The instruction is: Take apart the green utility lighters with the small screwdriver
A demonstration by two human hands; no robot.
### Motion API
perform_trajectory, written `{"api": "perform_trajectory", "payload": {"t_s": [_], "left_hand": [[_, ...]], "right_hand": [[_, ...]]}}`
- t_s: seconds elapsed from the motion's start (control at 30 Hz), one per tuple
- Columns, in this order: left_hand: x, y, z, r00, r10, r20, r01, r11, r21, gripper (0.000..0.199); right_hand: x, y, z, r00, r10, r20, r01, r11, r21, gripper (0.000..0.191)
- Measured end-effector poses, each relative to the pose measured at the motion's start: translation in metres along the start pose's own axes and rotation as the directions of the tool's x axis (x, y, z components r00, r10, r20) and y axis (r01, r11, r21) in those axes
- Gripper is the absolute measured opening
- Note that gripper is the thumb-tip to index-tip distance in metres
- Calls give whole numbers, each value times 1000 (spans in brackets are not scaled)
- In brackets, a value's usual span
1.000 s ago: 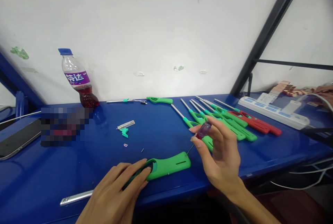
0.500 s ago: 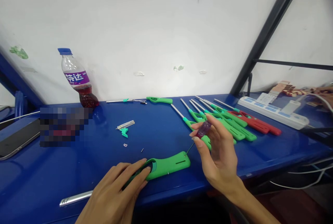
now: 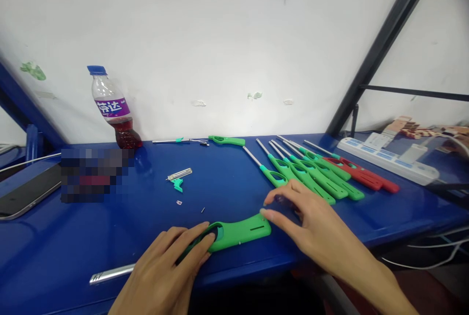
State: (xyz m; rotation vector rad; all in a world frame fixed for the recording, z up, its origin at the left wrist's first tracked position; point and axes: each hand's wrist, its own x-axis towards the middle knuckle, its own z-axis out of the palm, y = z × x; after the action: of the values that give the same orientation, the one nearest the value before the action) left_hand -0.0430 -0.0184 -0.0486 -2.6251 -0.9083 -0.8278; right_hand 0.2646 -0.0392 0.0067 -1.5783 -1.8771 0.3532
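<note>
While the left hand (image 3: 164,263) clamps a still-closed lighter (image 3: 236,234), the right hand (image 3: 309,210) at its end, grip unclear, loose parts (image 3: 178,184) lie beyond.

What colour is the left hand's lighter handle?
The slotted plastic handle is green, clearest in head view.

We've got one head-worn cam, near side of the blue table (image 3: 223,183), facing forward and down at close range. Wall (image 3: 220,36) at 12 o'clock, our left hand (image 3: 164,266) at 7, right hand (image 3: 315,220) between 4 and 5.
</note>
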Motion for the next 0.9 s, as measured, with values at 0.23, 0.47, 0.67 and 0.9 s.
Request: {"api": "perform_trajectory", "payload": {"t_s": [0.23,0.47,0.67,0.9], "left_hand": [[2,2,1,998,28,-57,-26,999,30,35],[-1,-1,0,1000,4,2,-4,1000,11,41],[-2,-4,0,1000,-7,27,7,1000,-16,50],[3,-3,0,1000,11,-12,-12,1000,-25,39]], "right_hand": [[4,12,8,984,51,172,-44,998,-45,12],[5,9,8,982,-5,190,7,1000,-13,16],[9,5,4,998,-66,11,65,996,58,14],[45,-16,16,965,-225,137,234,971,-56,6]]}}
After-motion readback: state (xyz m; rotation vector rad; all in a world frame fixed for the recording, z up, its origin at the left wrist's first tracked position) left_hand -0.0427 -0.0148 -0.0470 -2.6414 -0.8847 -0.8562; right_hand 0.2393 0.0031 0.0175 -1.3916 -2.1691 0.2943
